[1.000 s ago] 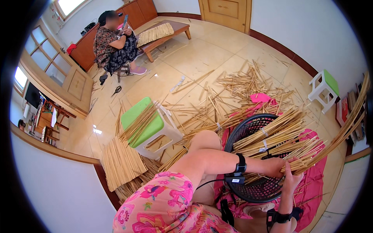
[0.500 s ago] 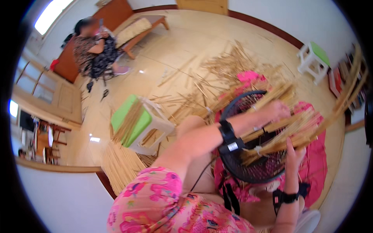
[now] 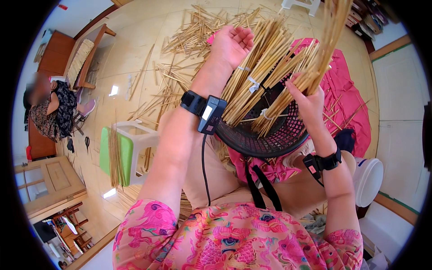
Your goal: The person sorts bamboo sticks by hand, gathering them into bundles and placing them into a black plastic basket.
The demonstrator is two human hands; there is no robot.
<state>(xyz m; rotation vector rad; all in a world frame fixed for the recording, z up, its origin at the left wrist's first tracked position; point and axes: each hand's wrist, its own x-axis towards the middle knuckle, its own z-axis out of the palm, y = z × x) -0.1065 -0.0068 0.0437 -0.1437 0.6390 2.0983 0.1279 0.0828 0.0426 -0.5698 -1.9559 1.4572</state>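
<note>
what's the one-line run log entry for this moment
left hand: on tied sticks | right hand: grips stick bunch | sticks lie across black basket | green stool at left

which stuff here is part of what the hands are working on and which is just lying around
In hand:
left hand on the tied stick bundles
right hand gripping a sheaf of sticks
black basket under them

Lying about:
loose sticks on the floor
green stool with sticks across it
white bucket
scissors
</note>
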